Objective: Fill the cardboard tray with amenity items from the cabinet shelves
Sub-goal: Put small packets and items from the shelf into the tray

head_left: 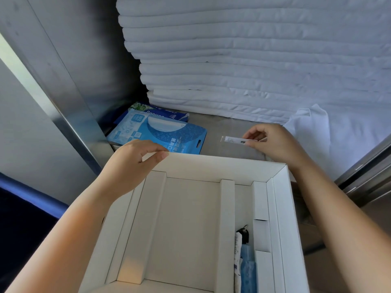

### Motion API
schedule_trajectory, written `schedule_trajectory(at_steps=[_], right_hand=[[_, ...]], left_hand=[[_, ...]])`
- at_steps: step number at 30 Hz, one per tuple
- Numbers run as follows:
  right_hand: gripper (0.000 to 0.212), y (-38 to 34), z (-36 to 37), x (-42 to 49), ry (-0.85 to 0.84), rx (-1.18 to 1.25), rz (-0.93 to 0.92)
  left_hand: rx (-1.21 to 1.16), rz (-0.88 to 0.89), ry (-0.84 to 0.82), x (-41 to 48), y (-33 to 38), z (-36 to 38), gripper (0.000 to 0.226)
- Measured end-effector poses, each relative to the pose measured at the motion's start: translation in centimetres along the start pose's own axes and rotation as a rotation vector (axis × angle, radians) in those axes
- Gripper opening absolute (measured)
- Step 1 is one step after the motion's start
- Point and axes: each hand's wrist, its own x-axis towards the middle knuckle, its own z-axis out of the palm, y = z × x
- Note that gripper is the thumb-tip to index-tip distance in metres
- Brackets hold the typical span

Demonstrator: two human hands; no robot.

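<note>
A white cardboard tray (pixel 211 166) with several compartments fills the lower middle of the head view. My left hand (pixel 135 159) grips its far left rim, thumb over the edge. Above the shelf beyond the tray, my right hand (pixel 273 142) pinches a slim white packet (pixel 234 140) by its right end. The tray's narrow right compartment holds small wrapped items (pixel 243 261), one blue, and a dark item. Its wide middle compartment is bare.
A blue pack of face masks (pixel 160 134) lies on the grey shelf (pixel 228 127) at the left, over another blue packet (pixel 167 113). A tall stack of folded white linen (pixel 254 60) fills the back. A loose white cloth (pixel 313 127) lies at the right. A metal cabinet frame (pixel 69 123) runs down the left.
</note>
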Motion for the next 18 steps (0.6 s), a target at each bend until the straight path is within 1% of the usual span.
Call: schedule_trajectory(at_steps=[3,7,10,14,18], right_hand=[[0.018,-0.7,-0.7,-0.5,0.036,0.066,-0.001],[0.025,-2.5,-2.3,-1.7,0.086,0.221,-0.052],[0.025,-3.7,-3.5,-2.7,0.105,0.309,-0.075],[0.026,-5.1,-4.3,-3.8,0.043,0.317,-0.098],[0.019,-6.1,-4.3,-5.2,-0.046,0.28,-0.093]], left_hand=[[-0.011,-0.019,-0.036,0.8,-0.2,0.1,0.021],[-0.023,-0.05,-0.079,1.7,-0.4,0.0,0.025],[-0.031,-0.073,-0.105,2.3,-0.2,0.1,0.025],[-0.039,-0.11,-0.122,2.9,-0.2,0.1,0.023],[-0.037,-0.142,-0.154,3.5,-0.4,0.2,0.014]])
